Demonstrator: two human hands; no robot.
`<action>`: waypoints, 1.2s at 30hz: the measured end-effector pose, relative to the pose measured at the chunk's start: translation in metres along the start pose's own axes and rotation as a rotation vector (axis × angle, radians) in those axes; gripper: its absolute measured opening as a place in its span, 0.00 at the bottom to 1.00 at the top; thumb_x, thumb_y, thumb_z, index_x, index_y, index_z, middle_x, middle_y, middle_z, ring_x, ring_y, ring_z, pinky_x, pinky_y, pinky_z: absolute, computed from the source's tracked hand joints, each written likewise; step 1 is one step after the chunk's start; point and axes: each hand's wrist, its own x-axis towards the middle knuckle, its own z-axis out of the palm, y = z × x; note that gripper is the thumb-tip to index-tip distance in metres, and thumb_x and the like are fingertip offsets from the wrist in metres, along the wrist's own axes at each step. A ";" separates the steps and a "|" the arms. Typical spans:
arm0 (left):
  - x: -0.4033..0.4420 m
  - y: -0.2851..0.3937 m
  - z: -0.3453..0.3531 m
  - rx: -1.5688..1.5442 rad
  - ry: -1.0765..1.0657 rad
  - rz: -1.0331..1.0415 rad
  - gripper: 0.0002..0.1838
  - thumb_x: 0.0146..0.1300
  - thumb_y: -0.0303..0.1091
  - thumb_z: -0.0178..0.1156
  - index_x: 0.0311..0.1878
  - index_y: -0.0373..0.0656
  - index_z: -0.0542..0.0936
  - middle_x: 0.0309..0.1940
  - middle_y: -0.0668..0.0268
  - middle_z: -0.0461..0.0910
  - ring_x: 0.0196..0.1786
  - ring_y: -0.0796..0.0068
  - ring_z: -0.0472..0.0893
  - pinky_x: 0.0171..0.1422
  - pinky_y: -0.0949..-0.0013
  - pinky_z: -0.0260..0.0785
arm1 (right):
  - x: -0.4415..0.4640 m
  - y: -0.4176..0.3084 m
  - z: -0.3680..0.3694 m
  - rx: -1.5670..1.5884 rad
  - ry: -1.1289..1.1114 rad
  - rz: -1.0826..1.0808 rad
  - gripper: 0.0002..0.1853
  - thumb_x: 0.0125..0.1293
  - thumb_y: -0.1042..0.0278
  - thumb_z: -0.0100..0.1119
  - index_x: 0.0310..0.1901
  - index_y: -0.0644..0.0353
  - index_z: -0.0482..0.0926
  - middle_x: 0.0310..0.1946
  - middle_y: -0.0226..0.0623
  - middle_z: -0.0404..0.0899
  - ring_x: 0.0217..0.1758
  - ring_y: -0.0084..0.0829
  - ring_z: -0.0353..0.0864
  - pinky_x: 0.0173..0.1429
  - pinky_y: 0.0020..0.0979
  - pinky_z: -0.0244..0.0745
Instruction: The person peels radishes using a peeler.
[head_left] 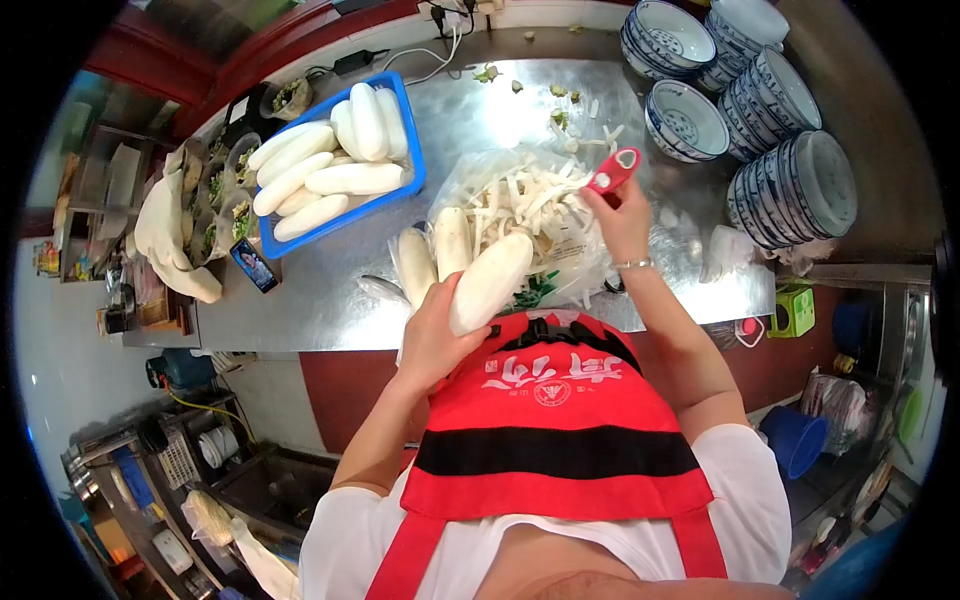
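Note:
My left hand (436,335) is wrapped round the lower end of a white radish (492,283), which tilts up to the right above the table's front edge. In my right hand (622,212) is a red peeler (613,170), held up to the right of the radish and apart from it. Beneath and beyond, a clear plastic bag (465,175) bears a heap of pale peel strips (530,200). Two more radishes, one of them upright-lying (452,240), rest just left of the heap. Several smooth white radishes (360,179) fill a blue basket (418,160) at the back left.
Stacked patterned bowls (790,185) stand at the right of the metal table (330,300). A phone (254,264) leans near the basket's front left corner. Cables and a power strip (355,62) run along the back. Small green scraps (558,90) lie behind the bag.

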 end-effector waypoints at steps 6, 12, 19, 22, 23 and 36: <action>0.012 0.014 0.006 -0.033 0.045 0.054 0.43 0.47 0.35 0.71 0.68 0.41 0.62 0.56 0.51 0.73 0.57 0.51 0.75 0.58 0.61 0.69 | -0.069 -0.081 0.042 0.148 -0.370 0.022 0.20 0.53 0.68 0.71 0.46 0.64 0.77 0.35 0.34 0.82 0.37 0.22 0.81 0.43 0.27 0.76; 0.005 0.015 0.003 0.023 0.039 0.018 0.48 0.46 0.34 0.71 0.71 0.44 0.58 0.56 0.50 0.73 0.56 0.51 0.76 0.58 0.60 0.69 | -0.024 -0.005 0.030 0.259 -0.168 0.247 0.14 0.55 0.70 0.69 0.41 0.64 0.78 0.34 0.34 0.83 0.35 0.24 0.82 0.42 0.26 0.77; 0.003 0.002 0.006 0.146 0.091 0.068 0.52 0.45 0.34 0.71 0.73 0.42 0.52 0.52 0.49 0.74 0.50 0.49 0.77 0.50 0.55 0.72 | -0.003 0.035 0.002 -0.038 0.061 0.059 0.17 0.52 0.68 0.71 0.41 0.64 0.76 0.33 0.38 0.84 0.34 0.30 0.83 0.41 0.30 0.77; 0.012 0.005 0.010 0.151 0.093 0.088 0.54 0.45 0.33 0.71 0.74 0.41 0.49 0.50 0.48 0.74 0.48 0.47 0.78 0.49 0.55 0.72 | -0.034 -0.047 0.029 0.164 -0.067 0.039 0.19 0.53 0.67 0.71 0.44 0.64 0.76 0.34 0.35 0.83 0.35 0.25 0.81 0.41 0.27 0.76; 0.014 0.008 0.011 0.150 0.104 0.102 0.55 0.45 0.33 0.71 0.74 0.40 0.48 0.50 0.48 0.74 0.48 0.47 0.78 0.49 0.55 0.72 | -0.046 -0.065 0.033 0.207 -0.194 0.071 0.21 0.53 0.66 0.71 0.46 0.63 0.76 0.35 0.34 0.82 0.35 0.25 0.81 0.42 0.27 0.76; 0.008 0.009 0.002 0.327 0.217 0.151 0.54 0.44 0.31 0.71 0.73 0.37 0.50 0.41 0.51 0.74 0.41 0.51 0.77 0.42 0.56 0.72 | -0.003 0.012 0.004 -0.112 0.075 0.075 0.15 0.56 0.73 0.68 0.44 0.64 0.75 0.36 0.36 0.84 0.37 0.26 0.82 0.44 0.27 0.76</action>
